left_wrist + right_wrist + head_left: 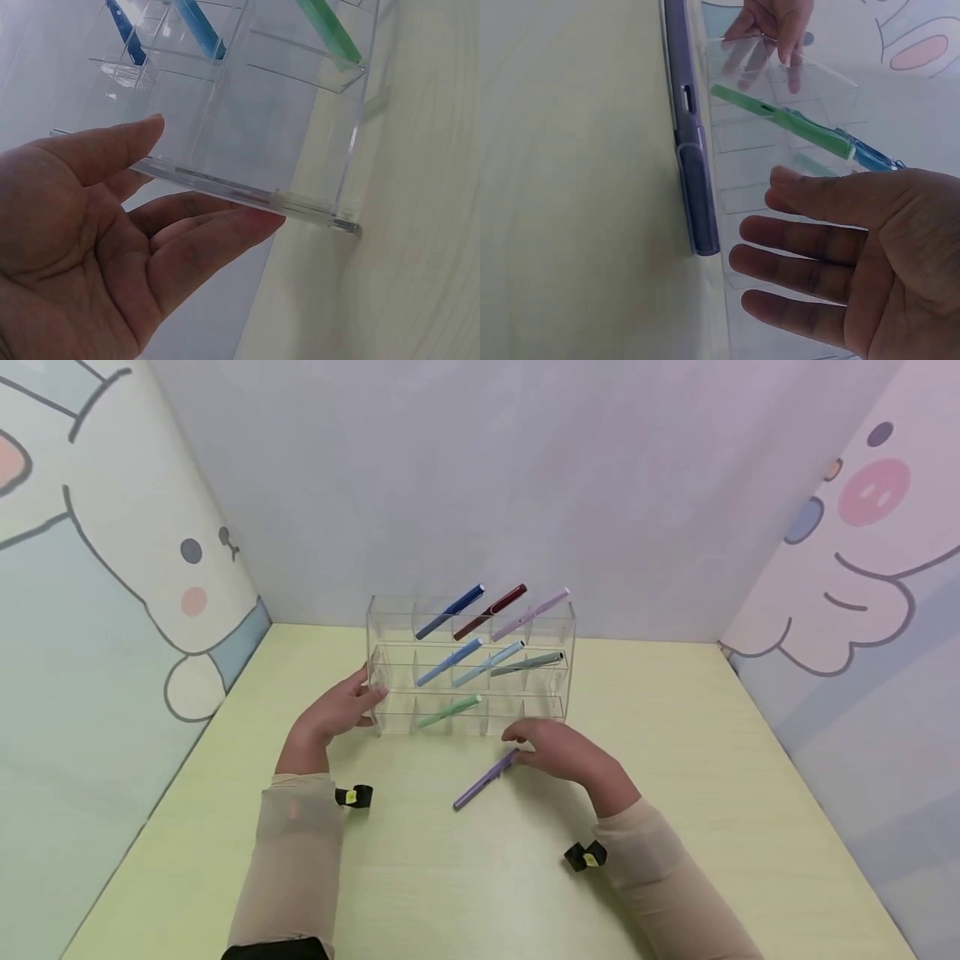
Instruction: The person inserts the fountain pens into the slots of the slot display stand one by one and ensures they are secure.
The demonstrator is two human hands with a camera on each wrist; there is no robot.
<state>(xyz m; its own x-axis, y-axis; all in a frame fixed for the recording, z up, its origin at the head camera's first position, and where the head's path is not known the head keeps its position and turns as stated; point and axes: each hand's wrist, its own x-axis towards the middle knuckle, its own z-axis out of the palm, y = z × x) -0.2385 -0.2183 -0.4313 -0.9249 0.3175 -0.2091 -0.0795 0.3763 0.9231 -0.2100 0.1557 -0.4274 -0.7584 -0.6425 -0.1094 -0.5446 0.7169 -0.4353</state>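
Note:
A clear acrylic pen rack (468, 689) stands at the back of the table with several capped pens slanted in its tiers. My left hand (341, 706) grips the rack's left side, thumb over the front edge and fingers along the outer face of the side panel (225, 187). In front of the rack a purple pen (485, 781) lies on the tabletop, its capped end (697, 195) toward my right hand (558, 750). That hand hovers beside it, fingers loosely bent and apart from the pen in the right wrist view. A green pen (450, 711) sits in the lowest tier.
Dark blue (450, 612), dark red (491, 612) and lilac (531, 614) pens fill part of the top tier. The middle tier holds blue (450, 662), light blue (489, 664) and grey-green (527, 664) pens. A grey-white wall (487, 477) rises behind.

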